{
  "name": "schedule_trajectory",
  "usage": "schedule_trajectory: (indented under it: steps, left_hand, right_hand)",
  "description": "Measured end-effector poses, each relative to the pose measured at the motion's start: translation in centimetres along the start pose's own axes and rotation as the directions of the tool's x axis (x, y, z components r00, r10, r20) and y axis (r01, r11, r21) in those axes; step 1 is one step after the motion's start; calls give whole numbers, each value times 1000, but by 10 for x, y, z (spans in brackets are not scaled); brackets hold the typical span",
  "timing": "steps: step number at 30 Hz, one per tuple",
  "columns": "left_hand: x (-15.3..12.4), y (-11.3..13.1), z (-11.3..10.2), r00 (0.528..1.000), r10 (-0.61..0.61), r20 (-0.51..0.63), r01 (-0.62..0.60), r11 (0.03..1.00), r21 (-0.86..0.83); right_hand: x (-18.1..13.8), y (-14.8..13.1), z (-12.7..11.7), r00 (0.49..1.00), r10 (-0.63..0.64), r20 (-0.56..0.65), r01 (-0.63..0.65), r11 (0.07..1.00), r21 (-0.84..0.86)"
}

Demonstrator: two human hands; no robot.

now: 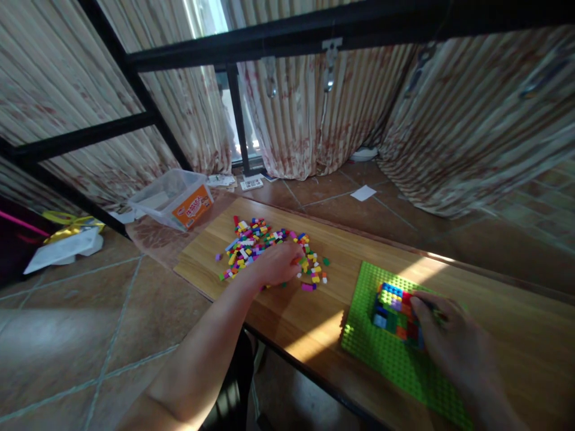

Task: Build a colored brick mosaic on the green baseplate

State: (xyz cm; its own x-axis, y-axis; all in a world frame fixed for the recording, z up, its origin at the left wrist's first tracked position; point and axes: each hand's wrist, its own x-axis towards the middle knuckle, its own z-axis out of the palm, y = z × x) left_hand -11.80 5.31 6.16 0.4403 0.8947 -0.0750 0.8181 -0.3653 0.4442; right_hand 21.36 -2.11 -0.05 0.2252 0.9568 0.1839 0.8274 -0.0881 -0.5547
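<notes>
Loose toy building bricks [245,248] in many colours lie in a pile on the wooden table. My left hand [283,263] reaches over the pile's right side, its fingers bent down among the bricks; what they pinch is hidden. To the right, a green studded baseplate [363,335] carries a flat block of joined bricks [395,317] in blue, yellow, red, orange and green. My right hand [453,335] is at that block's right edge, thumb and forefinger closed together beside a red brick. Something small and greenish shows dimly under its curled fingers.
The narrow wooden table [332,239] runs from left to right. On the floor beyond its left end stands a clear plastic box [175,191] with an orange label. Black metal bars [287,36] cross above, before striped curtains [309,120]. Paper [363,193] lies on the tiles.
</notes>
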Motion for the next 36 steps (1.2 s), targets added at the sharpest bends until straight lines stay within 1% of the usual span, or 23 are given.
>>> schedule_trajectory:
  steps: [2,3,4,5,6,7,8,10,13,15,17,19,21,23,26,29,31,33,36]
  left_hand:
    - [2,3,0,999,38,2,-37,980,-198]
    - [3,6,1,998,62,19,-52,942,-333]
    - [4,11,4,995,87,46,-54,878,-476]
    - [5,16,8,990,113,82,-40,793,-608]
    - [6,22,12,983,137,120,-10,700,-714]
    - [6,30,18,974,158,162,31,616,-787]
    - [7,37,24,964,172,201,74,552,-830]
    - [8,53,37,946,184,267,152,475,-866]
    - [8,71,52,924,170,342,241,434,-868]
    - [9,80,58,920,158,359,259,443,-858]
    - [10,87,61,929,153,338,236,459,-857]
    - [11,93,62,946,155,284,183,471,-863]
    - [12,97,63,966,159,206,102,497,-862]
    - [14,99,64,981,161,113,4,558,-830]
    - [16,101,68,982,187,8,-123,679,-724]
    - [16,101,70,971,238,-17,-200,774,-601]
    - [16,101,70,965,262,-16,-229,812,-537]
    - [15,101,69,957,289,-10,-255,825,-504]
    - [15,101,66,946,323,-16,-287,818,-498]
  right_hand:
    - [-1,-7,-1,996,-30,-88,32,999,21]
    - [-2,-12,-1,989,-60,-135,67,997,47]
    - [-4,-18,-2,978,-88,-188,103,992,69]
    - [-6,-24,-2,965,-131,-226,155,984,91]
    - [-8,-30,-3,952,-166,-258,203,971,123]
    - [-11,-36,-3,947,-195,-257,241,956,165]
    - [-14,-43,-3,947,-227,-229,275,939,208]
    - [-21,-53,-5,945,-286,-157,321,901,291]
    - [-28,-62,-6,939,-339,-67,336,851,404]
    - [-29,-64,-7,938,-347,-7,315,843,436]
    - [-28,-62,-7,944,-327,33,278,847,454]
    - [-26,-59,-6,960,-278,23,235,851,469]
    - [-25,-55,-5,979,-204,-6,181,851,493]
    - [-24,-51,-4,991,-133,-1,113,839,532]
    - [-24,-46,-4,996,-67,58,19,799,600]
    - [-24,-44,-8,993,-61,96,-14,774,633]
    - [-24,-45,-11,991,-68,116,-24,761,648]
    - [-24,-47,-15,986,-68,151,-54,728,684]
    - [-23,-47,-20,976,-56,209,-124,648,752]
